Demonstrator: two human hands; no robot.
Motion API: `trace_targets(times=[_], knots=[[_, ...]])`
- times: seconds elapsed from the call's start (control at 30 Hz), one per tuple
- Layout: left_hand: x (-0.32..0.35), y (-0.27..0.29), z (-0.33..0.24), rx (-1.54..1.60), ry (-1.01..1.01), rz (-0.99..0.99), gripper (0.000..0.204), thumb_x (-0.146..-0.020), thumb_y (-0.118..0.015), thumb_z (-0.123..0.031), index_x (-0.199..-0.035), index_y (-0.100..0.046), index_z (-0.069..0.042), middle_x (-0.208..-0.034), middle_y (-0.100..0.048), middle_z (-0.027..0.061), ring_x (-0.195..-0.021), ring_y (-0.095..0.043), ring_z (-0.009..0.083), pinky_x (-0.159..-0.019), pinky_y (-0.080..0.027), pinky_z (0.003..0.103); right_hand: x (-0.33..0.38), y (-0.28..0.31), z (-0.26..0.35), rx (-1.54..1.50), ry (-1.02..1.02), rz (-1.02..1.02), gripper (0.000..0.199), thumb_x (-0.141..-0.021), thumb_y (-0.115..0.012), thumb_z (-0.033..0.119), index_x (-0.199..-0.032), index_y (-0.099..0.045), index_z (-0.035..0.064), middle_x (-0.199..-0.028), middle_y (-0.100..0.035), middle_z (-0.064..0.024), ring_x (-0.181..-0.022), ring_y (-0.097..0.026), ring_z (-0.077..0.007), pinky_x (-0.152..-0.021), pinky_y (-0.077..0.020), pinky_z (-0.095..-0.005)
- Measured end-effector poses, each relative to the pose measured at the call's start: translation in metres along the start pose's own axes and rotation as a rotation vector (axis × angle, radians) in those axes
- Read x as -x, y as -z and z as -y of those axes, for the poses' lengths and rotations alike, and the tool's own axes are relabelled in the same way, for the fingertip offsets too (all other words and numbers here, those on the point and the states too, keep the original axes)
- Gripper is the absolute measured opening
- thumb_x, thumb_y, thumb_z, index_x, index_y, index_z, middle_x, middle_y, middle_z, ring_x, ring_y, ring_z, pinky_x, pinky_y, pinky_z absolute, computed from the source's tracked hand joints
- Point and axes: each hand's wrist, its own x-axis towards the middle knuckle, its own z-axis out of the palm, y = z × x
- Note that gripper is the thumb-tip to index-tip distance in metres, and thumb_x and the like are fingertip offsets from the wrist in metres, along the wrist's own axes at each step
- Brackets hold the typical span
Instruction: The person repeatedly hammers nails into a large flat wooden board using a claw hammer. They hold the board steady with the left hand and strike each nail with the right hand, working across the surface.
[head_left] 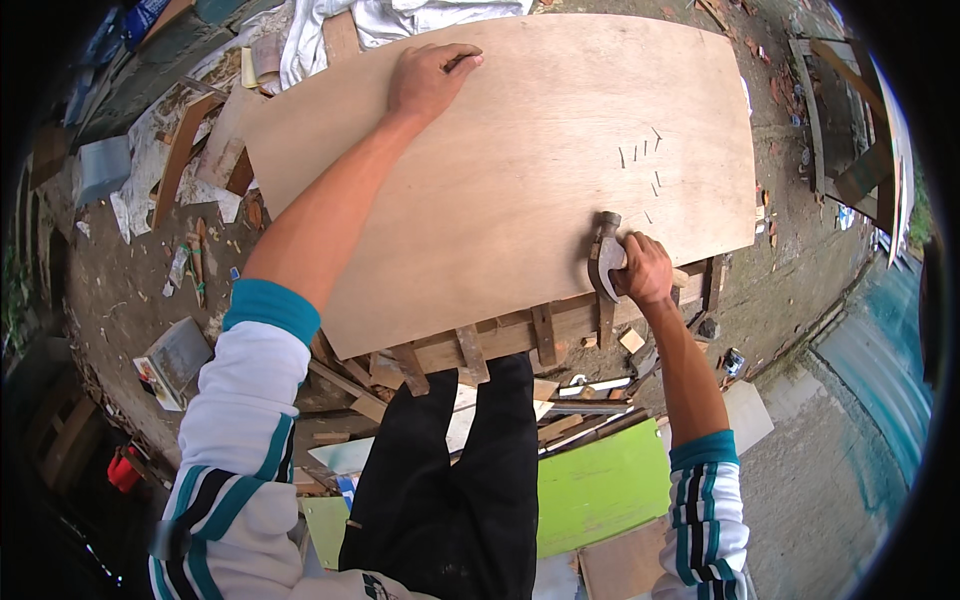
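A wide plywood sheet (500, 170) lies across wooden strips in front of me. My left hand (432, 82) is over its far left part, fingers curled together in a pinch; whatever they hold, if anything, is too small to make out. In my right hand (645, 268) is a claw hammer (606, 255), gripped over the near right part of the sheet. The hammer's head points away from me, and its handle is mostly hidden. Several loose nails (646, 150) lie scattered on the plywood just beyond the hammer.
Wooden strips (471, 352) stick out under the sheet's near edge, close to my legs. A green board (600, 485) and wood scraps lie by my feet. White cloth (385, 22) is bunched at the far edge. Planks (185, 155) and a pale box (172, 362) are at the left.
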Motion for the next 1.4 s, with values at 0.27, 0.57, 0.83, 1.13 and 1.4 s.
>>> trace_targets(times=[0.27, 0.57, 0.83, 1.13, 1.4], knots=[[-0.002, -0.004, 0.005, 0.022, 0.009, -0.028, 0.024, -0.090, -0.075, -0.037, -0.099, -0.080, -0.016, -0.077, -0.072, 0.0016, -0.074, -0.064, 0.0157, -0.083, -0.048, 0.031, -0.001, 0.001, -0.001, 0.002, 0.019, 0.006, 0.049, -0.058, -0.088, 0.018, -0.099, -0.063, 0.0104, -0.097, -0.065, -0.0064, -0.091, -0.066, -0.0302, -0.082, -0.0537, -0.0409], [-0.001, -0.005, 0.005, -0.080, -0.168, -0.063, 0.024, -0.092, -0.072, -0.035, -0.098, -0.079, -0.014, -0.079, -0.072, -0.0004, -0.073, -0.062, 0.0157, -0.085, -0.046, 0.032, -0.003, 0.003, 0.002, -0.005, 0.035, -0.011, 0.048, -0.058, -0.088, 0.019, -0.098, -0.062, 0.0100, -0.095, -0.064, -0.0066, -0.090, -0.067, -0.0290, -0.081, -0.0536, -0.0403], [-0.002, -0.012, 0.012, -0.120, -0.290, -0.094, 0.021, -0.093, -0.069, -0.031, -0.097, -0.076, -0.012, -0.082, -0.073, 0.0006, -0.073, -0.062, 0.0188, -0.085, -0.047, 0.035, -0.001, -0.001, 0.000, 0.010, 0.032, -0.027, 0.050, -0.056, -0.088, 0.018, -0.100, -0.064, 0.0102, -0.093, -0.065, -0.0070, -0.086, -0.067, -0.0310, -0.079, -0.0546, -0.0408], [-0.002, -0.013, 0.007, -0.107, -0.329, -0.091, 0.019, -0.093, -0.070, -0.026, -0.101, -0.074, -0.010, -0.094, -0.073, 0.0014, -0.090, -0.064, 0.0220, -0.092, -0.046, 0.038, -0.002, 0.000, -0.001, -0.004, 0.037, -0.020, 0.048, -0.057, -0.087, 0.017, -0.098, -0.063, 0.0104, -0.092, -0.064, -0.0064, -0.088, -0.066, -0.0292, -0.080, -0.0541, -0.0406], [-0.002, -0.012, 0.010, -0.190, -0.324, -0.112, 0.020, -0.095, -0.068, -0.027, -0.101, -0.073, -0.009, -0.102, -0.072, 0.0001, -0.103, -0.062, 0.0229, -0.099, -0.044, 0.040, -0.002, 0.002, 0.001, -0.008, 0.033, -0.017, 0.043, -0.060, -0.085, 0.015, -0.095, -0.062, 0.0103, -0.091, -0.064, -0.0064, -0.087, -0.066, -0.0285, -0.079, -0.0539, -0.0405]])
